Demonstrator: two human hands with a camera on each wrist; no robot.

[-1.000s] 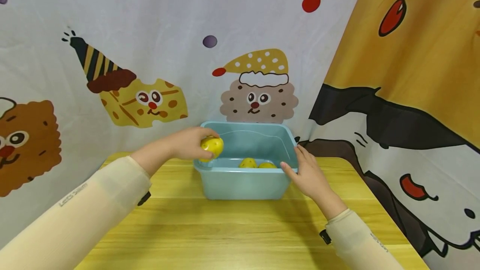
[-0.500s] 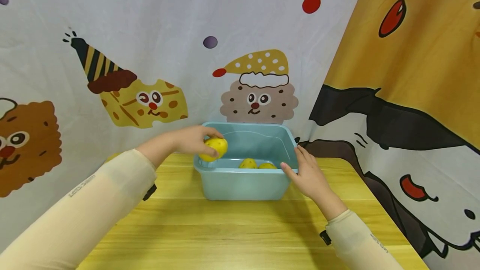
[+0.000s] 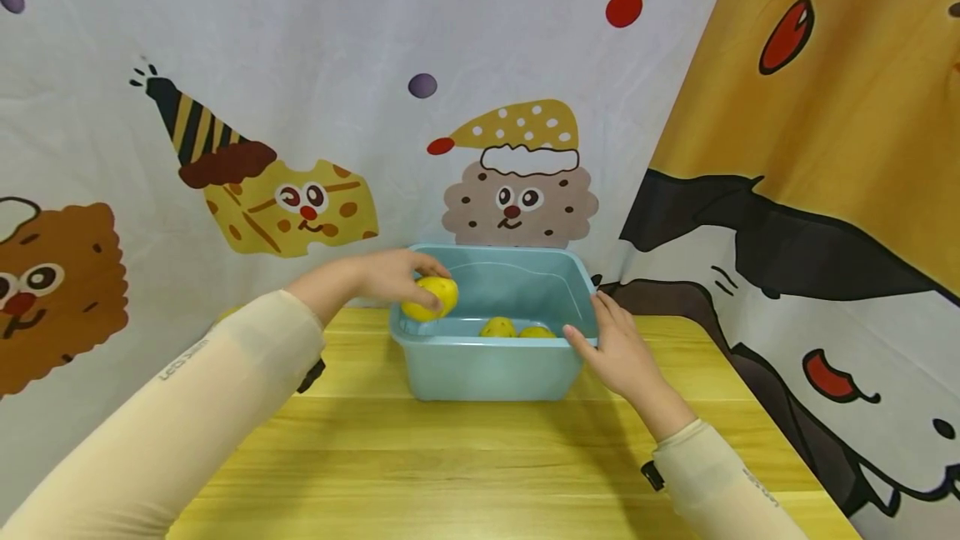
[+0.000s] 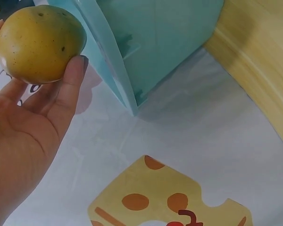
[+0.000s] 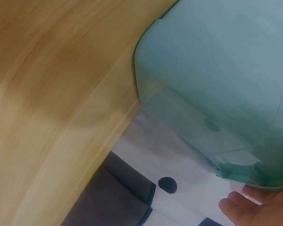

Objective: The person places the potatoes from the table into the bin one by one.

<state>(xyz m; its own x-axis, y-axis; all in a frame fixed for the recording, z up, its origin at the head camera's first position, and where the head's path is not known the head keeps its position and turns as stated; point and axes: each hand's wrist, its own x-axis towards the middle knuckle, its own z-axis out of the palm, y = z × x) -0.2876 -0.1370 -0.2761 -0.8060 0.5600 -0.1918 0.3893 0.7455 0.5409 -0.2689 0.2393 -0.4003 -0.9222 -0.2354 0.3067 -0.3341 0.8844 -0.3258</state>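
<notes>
My left hand (image 3: 393,275) holds a yellow potato (image 3: 435,300) between thumb and fingers, over the left end of a light-blue plastic tub (image 3: 487,369). In the left wrist view, small dark specks dot the potato (image 4: 40,44), and the tub's rim (image 4: 114,59) is right beside it. Two more potatoes (image 3: 498,327) lie inside on the tub's floor, partly hidden by the front wall. At the tub's front right corner rests my right hand (image 3: 618,348), fingers extended along the right rim and thumb over the front rim. Its fingertips (image 5: 228,207) show outside the rim in the right wrist view.
The tub stands on a yellow wood-grain table (image 3: 480,457), near its back edge. Behind hangs a white cloth (image 3: 300,40) printed with cartoon food, close to the tub's far wall. Another printed cloth (image 3: 825,148) hangs at the right.
My left hand has moved slightly right with the potato, further over the tub. My right hand stays at the tub's corner, and the potatoes inside have not moved.
</notes>
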